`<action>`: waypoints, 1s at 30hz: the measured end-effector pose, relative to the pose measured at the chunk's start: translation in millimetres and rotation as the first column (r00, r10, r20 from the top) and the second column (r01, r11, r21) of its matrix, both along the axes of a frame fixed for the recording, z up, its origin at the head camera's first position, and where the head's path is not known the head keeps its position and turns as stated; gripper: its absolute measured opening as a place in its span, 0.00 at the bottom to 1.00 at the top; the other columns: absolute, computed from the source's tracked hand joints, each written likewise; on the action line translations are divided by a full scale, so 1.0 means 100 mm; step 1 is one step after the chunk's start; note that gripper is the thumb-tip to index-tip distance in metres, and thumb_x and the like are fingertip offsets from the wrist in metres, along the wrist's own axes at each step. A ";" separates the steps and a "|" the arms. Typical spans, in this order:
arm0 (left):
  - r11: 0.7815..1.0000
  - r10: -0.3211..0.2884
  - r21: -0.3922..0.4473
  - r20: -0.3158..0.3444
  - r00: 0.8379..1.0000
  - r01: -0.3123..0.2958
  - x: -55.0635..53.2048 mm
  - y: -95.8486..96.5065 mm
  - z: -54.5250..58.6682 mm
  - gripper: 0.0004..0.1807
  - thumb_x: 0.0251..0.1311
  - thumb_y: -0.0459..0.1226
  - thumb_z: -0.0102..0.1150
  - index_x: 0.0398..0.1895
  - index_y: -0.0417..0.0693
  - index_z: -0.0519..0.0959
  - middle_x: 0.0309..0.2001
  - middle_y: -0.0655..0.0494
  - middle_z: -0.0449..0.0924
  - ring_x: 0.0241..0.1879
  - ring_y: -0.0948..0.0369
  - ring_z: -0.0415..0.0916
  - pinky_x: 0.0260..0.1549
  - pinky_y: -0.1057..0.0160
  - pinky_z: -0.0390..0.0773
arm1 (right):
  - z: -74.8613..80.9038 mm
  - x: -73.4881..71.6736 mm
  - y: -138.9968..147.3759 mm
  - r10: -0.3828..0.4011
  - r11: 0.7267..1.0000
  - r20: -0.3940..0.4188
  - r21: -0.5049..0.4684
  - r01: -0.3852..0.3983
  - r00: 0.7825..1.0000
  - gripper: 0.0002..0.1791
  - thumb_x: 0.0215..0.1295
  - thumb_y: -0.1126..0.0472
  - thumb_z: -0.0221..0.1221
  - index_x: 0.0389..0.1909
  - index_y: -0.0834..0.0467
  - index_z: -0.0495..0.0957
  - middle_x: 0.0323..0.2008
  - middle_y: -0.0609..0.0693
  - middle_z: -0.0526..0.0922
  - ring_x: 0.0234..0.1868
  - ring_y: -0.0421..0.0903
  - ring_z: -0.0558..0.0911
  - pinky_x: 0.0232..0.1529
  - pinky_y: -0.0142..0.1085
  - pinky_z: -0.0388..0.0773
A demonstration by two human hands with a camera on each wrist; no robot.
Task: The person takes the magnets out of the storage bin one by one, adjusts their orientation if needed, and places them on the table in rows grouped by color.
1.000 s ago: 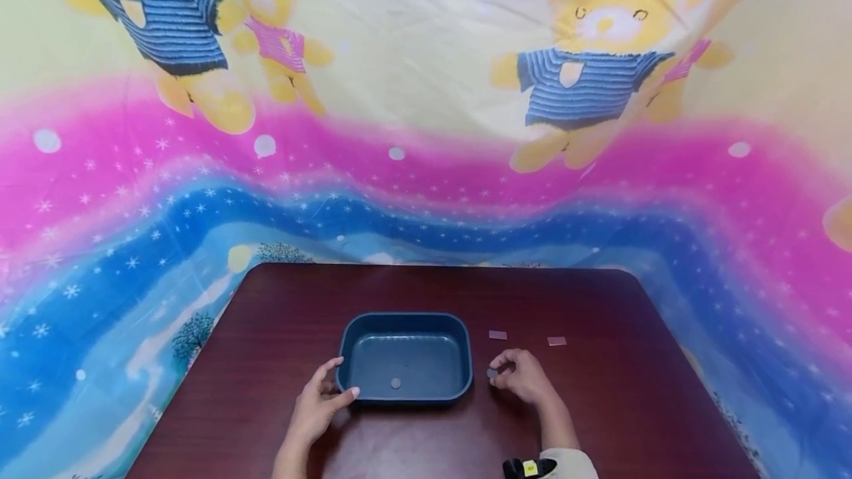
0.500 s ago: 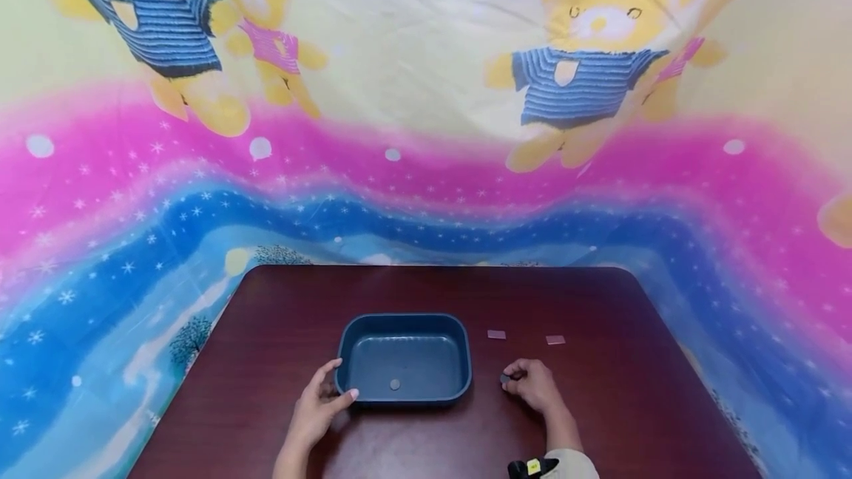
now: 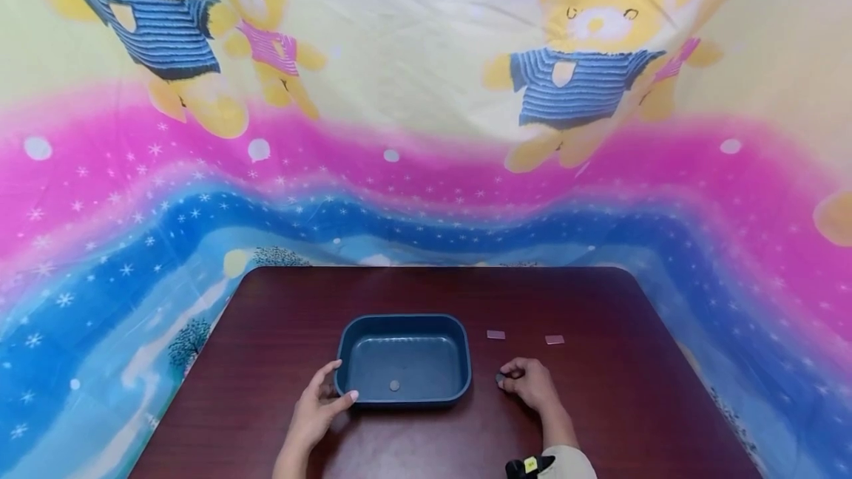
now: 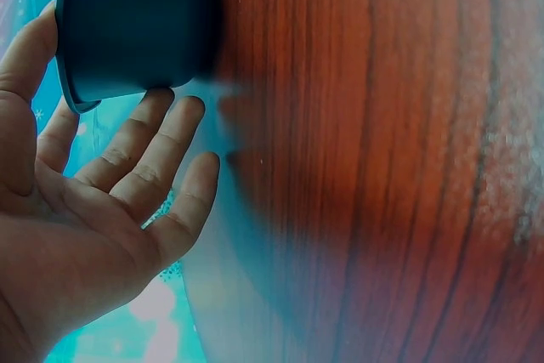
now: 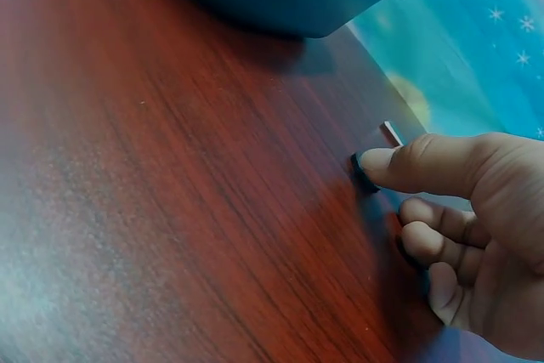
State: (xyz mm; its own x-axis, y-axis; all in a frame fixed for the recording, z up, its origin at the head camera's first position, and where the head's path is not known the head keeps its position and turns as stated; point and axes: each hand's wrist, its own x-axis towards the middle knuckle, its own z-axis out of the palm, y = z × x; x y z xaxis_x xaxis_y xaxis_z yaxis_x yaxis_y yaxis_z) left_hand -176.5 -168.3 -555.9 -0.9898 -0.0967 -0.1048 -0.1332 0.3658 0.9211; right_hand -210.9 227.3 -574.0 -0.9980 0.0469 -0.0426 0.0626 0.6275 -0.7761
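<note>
At the left front corner of a dark blue rectangular tub (image 3: 409, 364), my left hand (image 3: 311, 411) rests its thumb on the front rim and its index finger on the left side. In the left wrist view its fingers (image 4: 140, 138) spread fairly straight, some tips against the outer wall. A small grey disc (image 3: 395, 386) lies inside the tub, toward the front. To the right of the tub, my right hand (image 3: 535, 386) pinches a small dark disc (image 5: 364, 173) close over the table. Its other fingers curl inward, and a dark curved edge (image 5: 410, 252) shows beneath them.
Two small pinkish rectangular pieces (image 3: 495, 335) lie behind my right hand on the dark reddish-brown wooden table (image 3: 293, 301). A printed bear curtain (image 3: 413, 94) hangs beyond the table's far edge. A black strap (image 3: 522, 467) sits at my right sleeve.
My right hand has drawn away from the tub to the right with the disc, then shifted slightly back left. The left hand stays at the tub's corner.
</note>
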 end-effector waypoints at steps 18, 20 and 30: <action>1.000 0.005 -0.015 0.006 1.000 -0.005 0.00 0.00 -0.04 0.36 0.50 0.40 0.70 0.63 0.50 0.67 0.45 0.41 0.78 0.39 0.54 0.76 0.33 0.56 0.75 | 0.57 -0.02 0.09 0.127 0.992 0.113 0.000 -0.128 0.985 0.19 0.48 0.69 0.67 0.44 0.63 0.80 0.33 0.53 0.78 0.33 0.47 0.74 0.35 0.43 0.73; 1.000 0.001 -0.020 0.001 1.000 -0.001 0.01 0.01 -0.04 0.36 0.49 0.41 0.70 0.63 0.50 0.66 0.43 0.42 0.79 0.38 0.54 0.76 0.33 0.56 0.75 | 0.61 -0.03 0.07 0.156 0.988 0.128 -0.007 -0.156 0.980 0.19 0.48 0.68 0.68 0.45 0.62 0.80 0.35 0.53 0.79 0.35 0.47 0.75 0.37 0.45 0.74; 1.000 0.000 0.009 -0.021 1.000 0.000 0.01 0.02 -0.01 0.36 0.50 0.39 0.70 0.63 0.49 0.66 0.51 0.36 0.74 0.41 0.52 0.76 0.34 0.55 0.76 | 0.92 -0.19 -0.08 0.376 0.926 0.120 -0.079 -0.369 0.919 0.17 0.51 0.63 0.68 0.45 0.57 0.81 0.45 0.55 0.79 0.44 0.51 0.77 0.41 0.47 0.74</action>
